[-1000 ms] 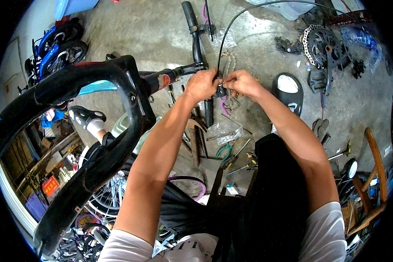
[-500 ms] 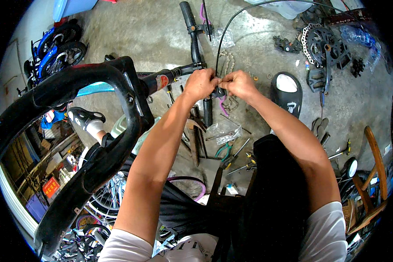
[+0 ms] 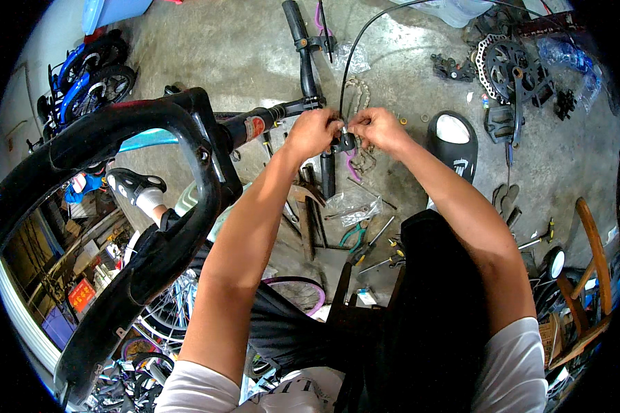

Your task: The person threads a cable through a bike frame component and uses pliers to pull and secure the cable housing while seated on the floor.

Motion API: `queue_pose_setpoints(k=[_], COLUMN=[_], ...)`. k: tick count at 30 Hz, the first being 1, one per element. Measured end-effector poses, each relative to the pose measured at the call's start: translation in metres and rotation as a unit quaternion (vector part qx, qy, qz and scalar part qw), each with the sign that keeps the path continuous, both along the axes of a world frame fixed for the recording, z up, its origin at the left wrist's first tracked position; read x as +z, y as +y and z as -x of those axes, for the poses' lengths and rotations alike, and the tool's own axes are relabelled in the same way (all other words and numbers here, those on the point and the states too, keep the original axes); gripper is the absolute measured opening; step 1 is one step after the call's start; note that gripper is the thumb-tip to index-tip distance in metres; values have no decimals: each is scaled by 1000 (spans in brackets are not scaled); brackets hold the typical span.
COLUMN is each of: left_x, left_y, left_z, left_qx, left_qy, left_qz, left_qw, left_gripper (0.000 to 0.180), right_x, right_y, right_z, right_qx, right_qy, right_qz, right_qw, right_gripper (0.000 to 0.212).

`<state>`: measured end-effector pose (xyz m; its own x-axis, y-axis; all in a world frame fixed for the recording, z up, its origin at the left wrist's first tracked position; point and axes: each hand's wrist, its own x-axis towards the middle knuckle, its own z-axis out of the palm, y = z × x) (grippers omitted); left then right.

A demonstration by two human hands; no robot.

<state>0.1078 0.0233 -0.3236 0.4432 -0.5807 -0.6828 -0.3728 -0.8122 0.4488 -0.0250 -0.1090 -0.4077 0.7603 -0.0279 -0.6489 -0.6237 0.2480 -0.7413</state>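
Observation:
A bicycle handlebar (image 3: 307,72) with black grips runs away from me in the upper middle. Beside its near grip sits a brake lever (image 3: 352,165) with a purple blade. My left hand (image 3: 313,133) is closed at the lever's mount, thumb and finger pinching the end of a black brake cable (image 3: 352,58) that arches in from above. Just right of it, my right hand (image 3: 380,129) is pinched too, its fingertips close to a small silvery bit between the hands. What the right fingertips hold is too small to make out.
A large black tubular bike part (image 3: 210,162) looms close at left. Tools lie below the handlebar, including a hammer (image 3: 305,213) and green-handled pliers (image 3: 353,237). A chain (image 3: 360,96), a crankset (image 3: 517,72) and a pedal (image 3: 501,124) lie on the concrete floor.
My fingertips have drawn slightly apart, and a small silvery bit shows between them. The right hand has shifted a little, while the handlebar stays put.

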Motion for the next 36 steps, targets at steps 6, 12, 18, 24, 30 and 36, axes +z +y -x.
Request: queue_pose_setpoints(k=[6, 12, 18, 24, 30, 36], left_x=[-2, -7, -13, -6, -9, -22], left_y=[20, 24, 35, 45, 54, 59], left_z=[23, 49, 61, 70, 85, 99], left_qx=[94, 370, 416, 443, 451, 470], left_qy=[14, 149, 131, 48, 19, -29], left_qz=[-14, 32, 67, 97, 102, 132], left_qw=[995, 916, 898, 890, 887, 872], left_gripper=[23, 26, 24, 25, 24, 22], right_x=[5, 1, 10, 4, -2, 25], right_y=[-8, -5, -14, -11, -11, -14], right_z=[-14, -20, -26, -29, -30, -38], right_qx=[20, 71, 128, 142, 149, 205], right_qy=[-79, -124, -120, -165, -154, -90], right_qz=[-17, 201, 231, 257, 219, 250], right_qw=[997, 969, 957, 942, 952, 942], right_gripper=[30, 31, 30, 25, 27, 35])
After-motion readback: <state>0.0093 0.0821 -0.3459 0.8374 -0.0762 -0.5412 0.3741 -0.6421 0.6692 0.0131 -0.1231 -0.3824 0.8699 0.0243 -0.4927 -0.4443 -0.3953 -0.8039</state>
